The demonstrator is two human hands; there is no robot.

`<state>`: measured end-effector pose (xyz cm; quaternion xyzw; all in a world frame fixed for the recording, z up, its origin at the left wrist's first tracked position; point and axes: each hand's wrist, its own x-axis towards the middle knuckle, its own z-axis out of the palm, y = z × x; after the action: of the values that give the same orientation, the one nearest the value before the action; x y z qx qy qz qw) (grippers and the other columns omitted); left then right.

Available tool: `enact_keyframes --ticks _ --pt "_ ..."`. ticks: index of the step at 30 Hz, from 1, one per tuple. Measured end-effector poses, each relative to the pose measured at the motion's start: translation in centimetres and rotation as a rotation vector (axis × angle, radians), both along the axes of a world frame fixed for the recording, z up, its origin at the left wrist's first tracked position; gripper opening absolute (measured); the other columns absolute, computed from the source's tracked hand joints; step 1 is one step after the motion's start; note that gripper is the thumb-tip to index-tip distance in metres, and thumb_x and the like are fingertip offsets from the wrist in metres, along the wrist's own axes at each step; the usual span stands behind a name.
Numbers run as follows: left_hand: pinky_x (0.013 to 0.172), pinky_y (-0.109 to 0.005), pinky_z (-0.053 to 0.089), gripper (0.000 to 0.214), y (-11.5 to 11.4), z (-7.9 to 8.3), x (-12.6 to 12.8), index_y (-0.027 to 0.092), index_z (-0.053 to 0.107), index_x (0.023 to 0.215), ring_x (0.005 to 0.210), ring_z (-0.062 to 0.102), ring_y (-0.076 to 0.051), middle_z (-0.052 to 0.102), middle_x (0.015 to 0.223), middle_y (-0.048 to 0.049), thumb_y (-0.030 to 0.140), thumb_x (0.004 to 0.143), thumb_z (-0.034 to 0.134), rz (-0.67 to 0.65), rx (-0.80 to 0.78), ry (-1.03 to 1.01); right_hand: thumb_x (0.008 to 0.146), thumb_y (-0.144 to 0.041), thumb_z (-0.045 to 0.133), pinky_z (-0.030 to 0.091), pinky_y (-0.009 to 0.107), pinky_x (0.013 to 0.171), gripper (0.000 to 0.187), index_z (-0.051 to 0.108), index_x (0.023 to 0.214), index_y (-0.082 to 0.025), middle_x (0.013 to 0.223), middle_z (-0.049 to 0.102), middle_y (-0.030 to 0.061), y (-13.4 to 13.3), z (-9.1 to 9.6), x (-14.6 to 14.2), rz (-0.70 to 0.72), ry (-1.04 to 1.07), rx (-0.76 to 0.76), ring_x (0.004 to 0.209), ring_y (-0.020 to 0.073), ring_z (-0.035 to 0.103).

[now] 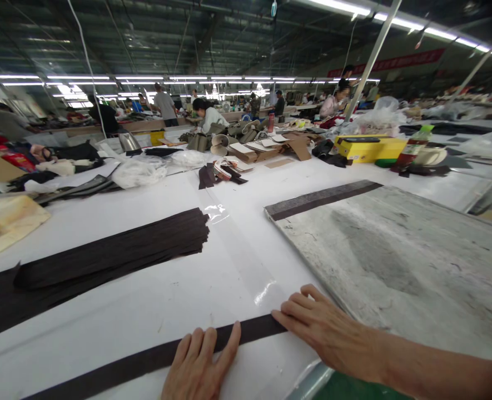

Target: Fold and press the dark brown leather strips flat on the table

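A long, narrow dark brown fabric strip [145, 358] lies on the white tabletop, running from the lower left to my right hand. My left hand [204, 361] rests on the strip, fingers spread and pressing from above. At the strip's right end my right hand [312, 322] has its fingers bent and drawn together on the material; its thumb is hidden beneath. Farther left is a layered stack of dark brown strips [116, 250] with a ragged right end.
To the right lies a grey, stained board [374, 255] with a two-tone dark strip [324, 198] along its far edge. Beyond are a yellow box [371, 149], a bottle [412, 147], cardboard pieces [266, 150] and plastic bags [139, 171]. Several people work in the background.
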<state>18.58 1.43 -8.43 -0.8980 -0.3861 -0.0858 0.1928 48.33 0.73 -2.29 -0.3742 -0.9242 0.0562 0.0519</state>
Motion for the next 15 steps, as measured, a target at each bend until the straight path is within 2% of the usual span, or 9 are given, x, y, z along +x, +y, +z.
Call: enact_keyframes --ticks 3,8,11,15 --pt "0.085 -0.036 0.039 0.058 0.1 0.2 -0.1 0.035 0.041 0.139 0.092 0.05 -0.023 0.056 0.101 -0.0033 0.019 0.085 0.054 -0.029 0.01 0.003 0.085 -0.002 0.04 0.03 0.046 0.096 0.049 0.045 0.133 -0.012 0.106 0.059 0.0109 -0.7 -0.4 0.6 -0.028 -0.036 0.007 0.094 0.0232 0.05" --pt "0.085 -0.035 0.039 0.058 -0.2 0.5 0.2 0.036 0.04 0.14 0.091 0.05 -0.021 0.055 0.1 -0.0031 0.016 0.086 0.051 0.029 -0.042 -0.033 0.082 0.004 0.036 0.028 0.049 0.095 0.051 0.051 0.128 -0.012 0.105 0.059 0.0115 -1.3 -0.4 2.8 -0.098 -0.045 0.123 0.095 0.0247 0.052" --pt "0.088 -0.036 0.038 0.062 -0.3 0.5 0.2 0.036 0.04 0.14 0.093 0.05 -0.022 0.056 0.102 -0.0029 0.014 0.084 0.054 0.036 -0.064 -0.033 0.078 0.007 0.035 0.033 0.045 0.089 0.06 0.045 0.135 -0.011 0.104 0.058 0.0115 -1.1 -0.3 1.0 -0.117 -0.008 0.167 0.092 0.0239 0.051" --pt "0.09 -0.036 0.037 0.067 -0.3 0.5 0.0 0.035 0.038 0.141 0.096 0.05 -0.024 0.057 0.104 -0.0027 0.014 0.081 0.057 0.002 -0.052 -0.018 0.069 0.006 0.04 0.036 0.044 0.088 0.071 0.041 0.138 -0.011 0.107 0.058 0.0118 -1.0 -1.1 -2.8 -0.104 0.016 0.11 0.093 0.0246 0.05"
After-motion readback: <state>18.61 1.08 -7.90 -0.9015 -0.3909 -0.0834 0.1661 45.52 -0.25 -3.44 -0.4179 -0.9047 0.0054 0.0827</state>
